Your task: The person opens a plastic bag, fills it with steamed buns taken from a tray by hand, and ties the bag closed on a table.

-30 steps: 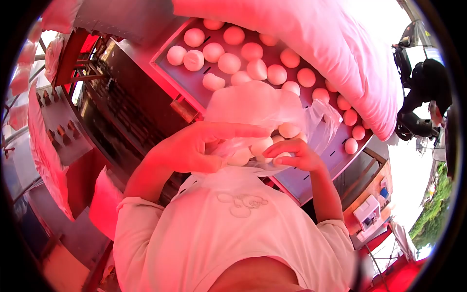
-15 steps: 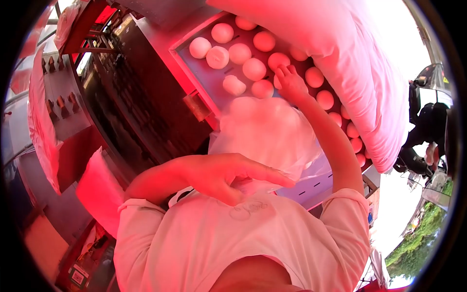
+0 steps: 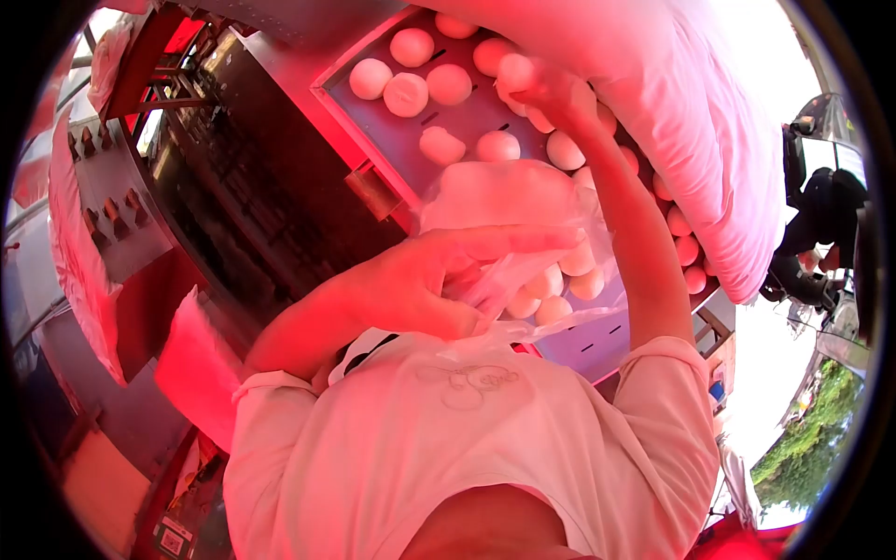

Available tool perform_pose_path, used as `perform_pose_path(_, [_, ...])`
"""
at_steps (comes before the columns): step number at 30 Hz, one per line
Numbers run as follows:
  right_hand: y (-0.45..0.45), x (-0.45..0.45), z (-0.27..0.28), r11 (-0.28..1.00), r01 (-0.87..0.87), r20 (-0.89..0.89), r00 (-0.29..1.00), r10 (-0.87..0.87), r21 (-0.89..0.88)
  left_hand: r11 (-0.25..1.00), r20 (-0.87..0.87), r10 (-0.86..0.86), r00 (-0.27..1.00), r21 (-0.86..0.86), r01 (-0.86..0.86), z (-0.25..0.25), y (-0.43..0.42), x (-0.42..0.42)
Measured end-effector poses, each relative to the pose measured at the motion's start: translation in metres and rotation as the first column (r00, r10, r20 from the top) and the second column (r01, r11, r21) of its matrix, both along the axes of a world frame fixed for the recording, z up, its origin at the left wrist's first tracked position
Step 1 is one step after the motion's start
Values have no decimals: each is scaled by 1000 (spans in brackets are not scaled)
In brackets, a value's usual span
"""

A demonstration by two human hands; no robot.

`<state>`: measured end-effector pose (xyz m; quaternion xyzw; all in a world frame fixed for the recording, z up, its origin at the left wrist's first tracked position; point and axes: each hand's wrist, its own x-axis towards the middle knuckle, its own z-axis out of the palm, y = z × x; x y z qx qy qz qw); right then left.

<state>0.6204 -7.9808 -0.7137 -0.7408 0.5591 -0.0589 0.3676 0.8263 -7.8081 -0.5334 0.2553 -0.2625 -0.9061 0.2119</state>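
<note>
Gripped in the left hand, thumb and first finger spread, the clear bag stretches long-ways toward the right arm, white balls inside. Right hand touches more balls at the tray; I can't tell if it pinches.

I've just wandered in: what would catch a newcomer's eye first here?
Probably the pale, round, bun-like pieces spread over a flat, lilac-looking tray at top centre. Next comes the thick, pink-lit cloth bulging along the tray's right side. In the middle, the left hand holds a clear plastic bag of more pieces, while the right hand is over the tray.
</note>
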Motion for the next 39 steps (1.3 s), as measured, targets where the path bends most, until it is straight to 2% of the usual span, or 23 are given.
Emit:
perform_pose_path(2, [17, -58, 81, 952, 260, 384, 872, -303, 160, 994, -23, 101, 995, -48, -102, -11, 0, -5])
perform_pose_path(3, [35, -89, 121, 909, 294, 507, 758, -410, 296, 986, -27, 139, 990, -88, -141, -14, -2, -9])
perform_pose_path(4, [59, -118, 147, 859, 220, 552, 687, -473, 463, 975, -32, 177, 984, -128, -180, -17, -5, -13])
perform_pose_path(5, [84, -135, 168, 856, 70, 586, 700, -407, 512, 967, -30, 203, 979, -149, -205, -17, -8, -18])
perform_pose_path(7, [128, -139, 154, 883, -92, 408, 905, -119, 460, 954, -34, 234, 972, -185, -237, -15, -11, -30])
perform_pose_path(8, [150, -141, 148, 879, -194, 315, 948, 53, 435, 950, -37, 238, 971, -197, -240, -13, -12, -34])
perform_pose_path(10, [205, -105, 91, 1000, -13, 189, 982, 14, -6, 943, -37, 241, 970, -226, -243, -9, -13, -43])
perform_pose_path(11, [236, -85, 61, 967, 52, 142, 990, -17, -251, 938, -22, 254, 967, -236, -252, -10, -10, -45])
perform_pose_path(13, [305, -64, 34, 956, -154, 140, 971, 193, -251, 916, 11, 309, 951, -274, -294, -16, -7, -45])
perform_pose_path(14, [318, -70, 28, 909, -344, 212, 895, 393, -234, 922, 49, 262, 964, -308, -235, -14, -6, -42])
perform_pose_path(16, [307, -88, 48, 871, -490, 460, 766, 449, -34, 934, 127, 158, 979, -340, -107, -9, 0, -35])
perform_pose_path(17, [273, -99, 79, 865, -477, 595, 744, 305, 153, 958, 160, 44, 986, -288, 3, -6, 3, -31])
perform_pose_path(19, [213, -134, 101, 799, -225, 572, 801, -174, 557, 960, 173, -130, 976, -226, 168, -2, 10, -25])
perform_pose_path(20, [182, -137, 107, 860, 20, 619, 686, -383, 510, 948, 163, -195, 967, -220, 228, 0, 14, -23])
perform_pose_path(21, [149, -130, 109, 901, 272, 547, 722, -424, 339, 933, 126, -228, 965, -256, 254, 0, 18, -31])
perform_pose_path(23, [92, -82, 94, 999, 49, 452, 891, -49, 10, 901, 71, -293, 953, -314, 300, -1, 24, -41])
perform_pose_path(25, [52, -33, 24, 951, -286, 333, 914, 232, 122, 872, 44, -328, 944, -370, 320, -11, 27, -45])
perform_pose_path(27, [48, 13, -38, 924, -379, -21, 925, 380, 51, 846, 25, -337, 941, -431, 314, -23, 31, -50])
perform_pose_path(29, [57, 34, -103, 906, -424, -263, 872, 413, 19, 871, 18, -336, 942, -375, 318, -18, 26, -42])
perform_pose_path(31, [49, 45, -125, 874, -481, -324, 817, 477, 74, 874, 6, -236, 972, -436, 215, -25, 24, -33])
perform_pose_path(34, [36, 41, -128, 828, -544, -205, 802, 560, 136, 899, -11, -265, 964, -366, 243, -28, 15, -17])
perform_pose_path(36, [40, 36, -114, 854, -519, -190, 842, 504, -36, 898, -48, -344, 938, -310, 313, -31, 9, -11])
perform_pose_path(39, [50, 78, -59, 758, -644, -127, 764, 632, -104, 896, -106, -299, 948, -373, 241, -42, 10, -17])
